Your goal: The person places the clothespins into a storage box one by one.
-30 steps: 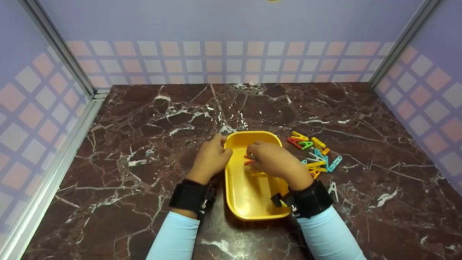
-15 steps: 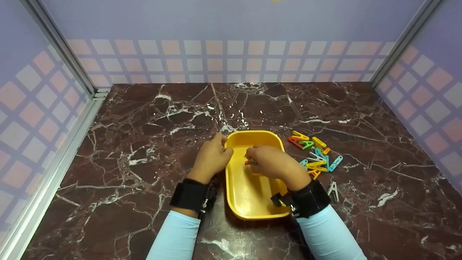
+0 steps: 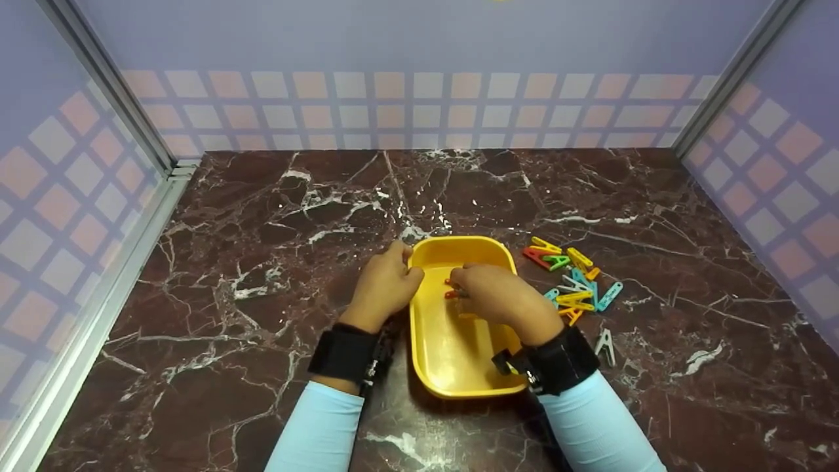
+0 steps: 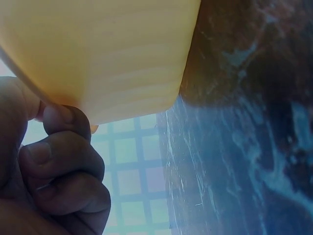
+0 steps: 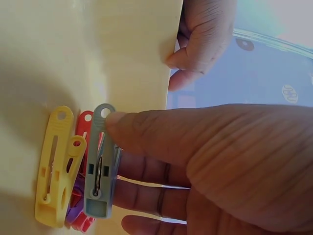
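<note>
My left hand [image 3: 385, 282] pinches the left rim of a yellow plastic tub [image 3: 459, 394]; in the left wrist view its thumb and curled forefinger meet at the edge. My right hand [image 3: 501, 295] reaches down inside the tub. Between its thumb and fingers it pinches a grey-blue clothespin [image 5: 99, 161], seen in the right wrist view. Beside that one, inside the tub, are a yellow clothespin [image 5: 51, 166], a red clothespin [image 5: 85, 121] and a purple piece [image 5: 75, 208] partly hidden behind them. From the head view the grey-blue clothespin is covered by the right hand.
Right of the tub, a loose cluster of clothespins [image 3: 575, 298] in yellow, red, green, blue and white lies on the dark marbled table [image 3: 262, 367]. A white clothespin [image 3: 606, 347] lies nearer the right forearm. Tiled panels [image 3: 426, 111] enclose the table at back and sides.
The right hand has shifted slightly within the tub; the red clothespin tips beside its fingers were partly covered half a second ago and show again. The left hand stays at the rim.
</note>
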The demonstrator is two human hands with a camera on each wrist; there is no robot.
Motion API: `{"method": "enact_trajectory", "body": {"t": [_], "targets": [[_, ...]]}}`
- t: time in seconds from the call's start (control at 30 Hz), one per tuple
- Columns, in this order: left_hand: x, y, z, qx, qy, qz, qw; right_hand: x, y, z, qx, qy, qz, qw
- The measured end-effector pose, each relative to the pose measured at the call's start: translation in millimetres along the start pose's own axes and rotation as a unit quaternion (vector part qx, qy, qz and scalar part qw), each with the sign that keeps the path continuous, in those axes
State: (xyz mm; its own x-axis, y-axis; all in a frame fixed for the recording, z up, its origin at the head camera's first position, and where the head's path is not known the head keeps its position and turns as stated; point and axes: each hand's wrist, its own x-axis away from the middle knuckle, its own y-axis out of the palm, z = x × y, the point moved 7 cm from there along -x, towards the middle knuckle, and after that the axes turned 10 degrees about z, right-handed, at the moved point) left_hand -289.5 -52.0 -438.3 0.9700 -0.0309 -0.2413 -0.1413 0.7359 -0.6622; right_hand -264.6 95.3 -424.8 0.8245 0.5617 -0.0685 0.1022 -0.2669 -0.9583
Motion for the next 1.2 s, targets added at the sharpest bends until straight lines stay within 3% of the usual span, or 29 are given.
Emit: {"method": "enact_trajectory", "body": {"t": [0.37,0.87,1.2], "targets": [[-0.4,1.6,0.7,-0.005,0.002,-0.003,1.0000,0.7,-3.7,-0.3,-0.008,-0.014,0.019,0.9997],[-0.4,1.2,-1.3,-0.001,-0.012,-0.009,0.9999,1.7,-9.0,-1.2,-0.019,0.002,0.009,0.9998],[-0.4,0.4,0.5,0.002,-0.003,0.003,1.0000,13.0,-36.7,3.9,-0.019,0.012,0.038,0.9990]]}}
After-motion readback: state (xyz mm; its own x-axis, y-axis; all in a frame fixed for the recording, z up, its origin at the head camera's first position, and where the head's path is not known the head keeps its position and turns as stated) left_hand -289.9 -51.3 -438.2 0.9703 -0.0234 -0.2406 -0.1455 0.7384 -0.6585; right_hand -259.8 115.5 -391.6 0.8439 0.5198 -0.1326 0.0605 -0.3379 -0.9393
